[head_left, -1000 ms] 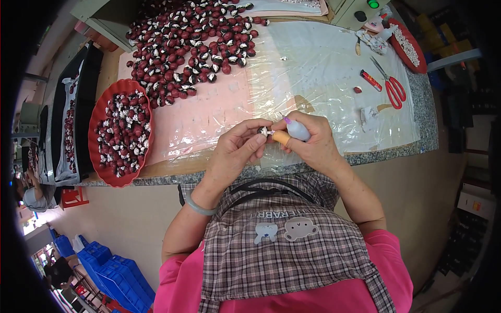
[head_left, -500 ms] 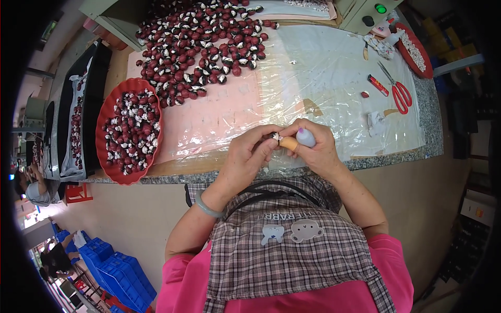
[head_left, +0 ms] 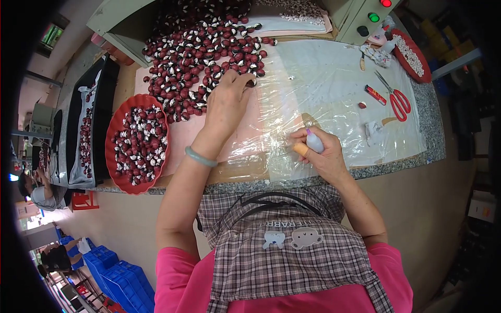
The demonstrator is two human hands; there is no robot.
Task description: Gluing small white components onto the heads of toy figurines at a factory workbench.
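Observation:
My left hand (head_left: 228,101), a pale green bangle at its wrist, has reached over the right edge of a heap of small round red, black and white pieces (head_left: 182,68). Its thumb and forefinger pinch one small dark round piece (head_left: 252,82). Lower down, above the plastic-covered table, my right hand (head_left: 326,154) grips a small translucent squeeze bottle (head_left: 314,142) with a purple tip, which points upward. An orange finger cover (head_left: 300,149) sits on a digit of that hand.
A red scalloped bowl (head_left: 112,156) of similar pieces with white bits stands at left. Red-handled scissors (head_left: 400,104), a red tube (head_left: 375,95) and a red dish of white bits (head_left: 425,73) lie at right. A green-grey machine housing (head_left: 360,18) stands behind.
My left hand has moved from beside my right hand, up and left to the heap. My right hand has shifted slightly and still holds the bottle. A red light now shows on the housing.

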